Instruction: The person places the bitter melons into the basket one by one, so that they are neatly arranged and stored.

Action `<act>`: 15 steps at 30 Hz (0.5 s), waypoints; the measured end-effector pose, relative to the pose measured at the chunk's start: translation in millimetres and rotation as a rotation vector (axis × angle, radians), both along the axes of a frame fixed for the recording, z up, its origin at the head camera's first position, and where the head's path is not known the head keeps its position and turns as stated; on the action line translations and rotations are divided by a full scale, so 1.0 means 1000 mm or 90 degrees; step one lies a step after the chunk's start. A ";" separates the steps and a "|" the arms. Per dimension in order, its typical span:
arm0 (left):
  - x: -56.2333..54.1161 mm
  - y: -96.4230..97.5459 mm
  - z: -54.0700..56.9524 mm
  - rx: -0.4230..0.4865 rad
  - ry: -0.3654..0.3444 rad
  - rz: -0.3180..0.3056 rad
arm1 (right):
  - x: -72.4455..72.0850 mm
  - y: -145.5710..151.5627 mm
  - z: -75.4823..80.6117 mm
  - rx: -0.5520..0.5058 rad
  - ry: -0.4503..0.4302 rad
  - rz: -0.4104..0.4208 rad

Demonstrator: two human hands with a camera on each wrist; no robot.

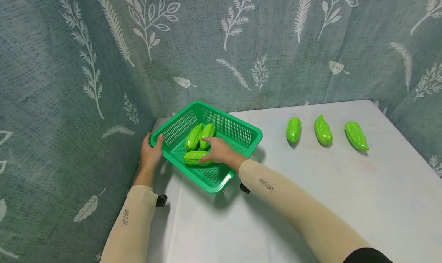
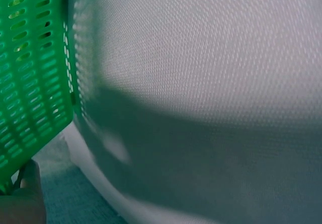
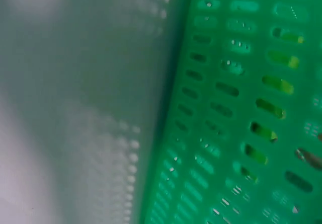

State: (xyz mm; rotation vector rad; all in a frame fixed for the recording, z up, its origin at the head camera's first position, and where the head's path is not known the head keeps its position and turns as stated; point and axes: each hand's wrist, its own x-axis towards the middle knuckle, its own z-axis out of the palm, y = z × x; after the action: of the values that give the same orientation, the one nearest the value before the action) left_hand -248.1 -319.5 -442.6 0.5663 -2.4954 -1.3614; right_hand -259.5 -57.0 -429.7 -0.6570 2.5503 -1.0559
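Note:
A green plastic basket point(image 1: 222, 123) with slotted walls sits at the left of the table. My left hand point(image 1: 152, 153) grips its rim at the left corner; in the left wrist view part of that hand point(image 2: 22, 199) shows beside the slotted wall. Three glossy green toy bitter gourds lie inside: one at the back left point(image 1: 194, 137), another beside it point(image 1: 208, 134), and one in front point(image 1: 193, 158). My right hand point(image 1: 221, 152) reaches into the basket over the gourds, thumb and fingers spread apart, partly covering the front gourd. The right wrist view shows mostly the basket wall point(image 3: 211, 133).
Three more bitter gourds lie apart in a row on the white table point(image 1: 310, 201): the left one point(image 1: 294, 130), the middle one point(image 1: 323, 130) and the right one point(image 1: 356, 135). A grey-green leaf-patterned curtain point(image 1: 207, 44) hangs behind and along the left.

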 end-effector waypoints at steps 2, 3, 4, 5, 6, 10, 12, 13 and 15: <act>0.000 0.000 0.000 0.001 -0.001 0.001 | 0.000 -0.003 0.000 0.024 0.003 0.006; 0.001 0.001 0.000 0.001 -0.001 0.001 | 0.000 -0.004 0.000 0.038 0.006 0.009; 0.001 0.001 0.001 0.000 -0.001 0.000 | 0.000 -0.005 0.000 0.052 0.008 0.012; 0.001 0.001 0.001 0.000 0.000 0.001 | 0.000 -0.006 -0.001 0.066 0.011 0.017; 0.001 0.000 0.001 -0.001 0.001 0.001 | 0.001 -0.007 -0.001 0.080 0.014 0.024; 0.001 0.000 0.001 -0.002 0.001 0.004 | 0.002 -0.009 -0.002 0.128 0.025 0.044; 0.001 0.000 0.001 -0.003 -0.001 0.005 | 0.002 -0.010 -0.002 0.141 0.029 0.048; 0.001 0.000 0.001 -0.003 -0.002 0.005 | 0.003 -0.010 -0.003 0.147 0.031 0.049; 0.001 0.000 0.001 -0.004 -0.005 0.005 | 0.003 -0.010 -0.003 0.153 0.033 0.053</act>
State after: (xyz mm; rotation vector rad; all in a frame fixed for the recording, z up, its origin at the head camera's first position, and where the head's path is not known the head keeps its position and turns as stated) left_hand -247.3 -319.8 -441.6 0.5800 -2.4996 -1.3503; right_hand -256.6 -67.4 -432.3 -0.7239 2.6127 -0.6987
